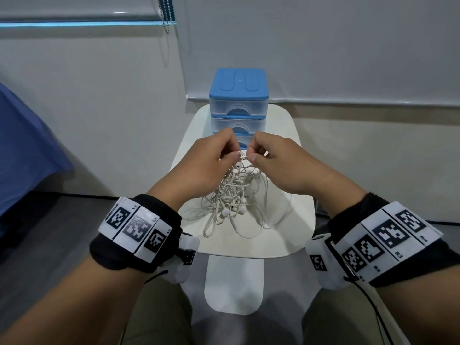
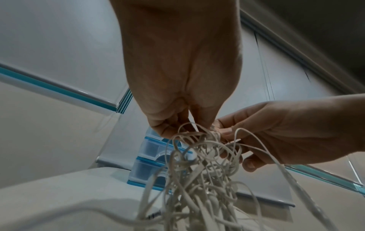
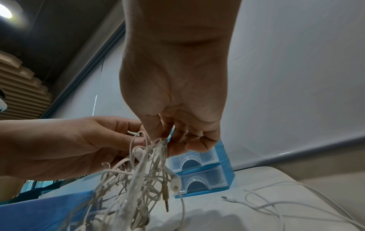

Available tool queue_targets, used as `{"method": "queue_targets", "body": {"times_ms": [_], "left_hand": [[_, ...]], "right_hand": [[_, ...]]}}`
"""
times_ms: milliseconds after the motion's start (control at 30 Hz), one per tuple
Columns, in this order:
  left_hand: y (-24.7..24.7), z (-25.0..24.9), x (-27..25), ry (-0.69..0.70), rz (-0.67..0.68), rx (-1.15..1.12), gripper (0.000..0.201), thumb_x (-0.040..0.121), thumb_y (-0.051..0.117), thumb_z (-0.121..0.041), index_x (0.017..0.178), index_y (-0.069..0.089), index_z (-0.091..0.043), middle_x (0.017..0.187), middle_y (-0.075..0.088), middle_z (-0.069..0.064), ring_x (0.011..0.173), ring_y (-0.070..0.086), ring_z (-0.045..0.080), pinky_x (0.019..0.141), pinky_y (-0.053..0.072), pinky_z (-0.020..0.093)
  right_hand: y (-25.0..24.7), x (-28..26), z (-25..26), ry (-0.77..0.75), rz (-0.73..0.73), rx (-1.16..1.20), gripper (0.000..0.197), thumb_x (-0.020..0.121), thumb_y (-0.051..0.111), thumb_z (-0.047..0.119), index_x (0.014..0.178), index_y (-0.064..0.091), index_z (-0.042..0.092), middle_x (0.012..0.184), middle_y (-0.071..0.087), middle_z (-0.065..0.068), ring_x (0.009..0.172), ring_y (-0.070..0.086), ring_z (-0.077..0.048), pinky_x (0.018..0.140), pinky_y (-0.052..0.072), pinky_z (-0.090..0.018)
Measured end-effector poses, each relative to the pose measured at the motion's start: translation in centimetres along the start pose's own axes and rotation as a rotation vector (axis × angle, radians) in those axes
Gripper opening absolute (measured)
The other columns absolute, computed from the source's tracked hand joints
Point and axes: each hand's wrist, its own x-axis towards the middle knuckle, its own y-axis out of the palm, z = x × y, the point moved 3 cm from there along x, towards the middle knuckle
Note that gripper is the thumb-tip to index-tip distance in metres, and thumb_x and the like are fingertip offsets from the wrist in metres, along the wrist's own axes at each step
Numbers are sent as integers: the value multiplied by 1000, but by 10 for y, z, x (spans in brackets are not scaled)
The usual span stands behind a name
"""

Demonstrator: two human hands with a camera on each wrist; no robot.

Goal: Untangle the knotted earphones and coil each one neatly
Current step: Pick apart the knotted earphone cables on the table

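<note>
Both hands (left (image 1: 204,160), right (image 1: 276,158)) pinch the tangled earphones (image 1: 234,195).

The tangled white earphone cords (image 1: 234,195) I pinch look like smooth, matt rubbery plastic, their small buds (image 1: 226,212) glossy hard plastic, and a bare plug (image 3: 166,201) hanging at six o'clock of my right hand (image 3: 177,109) shines like metal. The rounded white table (image 1: 293,235) beneath has a smooth, satin plastic-looking top. At twelve o'clock, the little drawer unit (image 1: 238,100) is matt blue plastic on top with frosted translucent plastic drawers, and my black wristbands (image 1: 104,252) look like soft cloth.
</note>
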Motion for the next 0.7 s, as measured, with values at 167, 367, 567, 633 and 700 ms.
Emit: {"method": "queue_targets", "body": {"times_ms": [167, 367, 567, 633, 700], "left_hand": [[0, 1, -1, -19, 31, 21, 8, 106, 55, -23, 98, 56, -20, 83, 69, 2, 69, 56, 15, 62, 44, 28], [-3, -6, -4, 8, 4, 7, 8, 100, 64, -16, 92, 62, -18, 81, 70, -5, 71, 66, 19, 64, 52, 31], [-9, 0, 1, -40, -41, 33, 13, 92, 73, -13, 83, 65, -19, 85, 72, -6, 68, 66, 4, 68, 52, 29], [-11, 1, 1, -75, -40, 15, 13, 90, 75, -12, 82, 67, -18, 83, 73, -6, 68, 64, 0, 67, 49, 25], [-13, 2, 1, -109, -31, -21, 13, 90, 75, -11, 81, 68, -17, 83, 74, -5, 75, 69, 10, 70, 53, 28]], "right_hand": [[-1, 3, -2, 24, -27, 74, 10, 102, 54, 22, 96, 61, 19, 95, 64, 4, 73, 51, -10, 62, 37, -23], [-1, 4, 1, 61, 13, -77, 12, 99, 55, 21, 93, 65, 17, 98, 68, 2, 91, 60, -19, 68, 43, -21], [2, 6, 10, 69, 14, -51, 17, 90, 72, 32, 92, 66, 16, 95, 66, 4, 81, 59, -16, 70, 46, -28], [9, 9, 13, 60, 4, -87, 28, 86, 77, 41, 92, 63, 17, 92, 63, 4, 82, 58, -16, 73, 47, -33], [16, 12, 15, 34, -25, -118, 28, 86, 77, 41, 87, 60, 19, 89, 60, 6, 84, 57, -17, 71, 46, -33]]}}
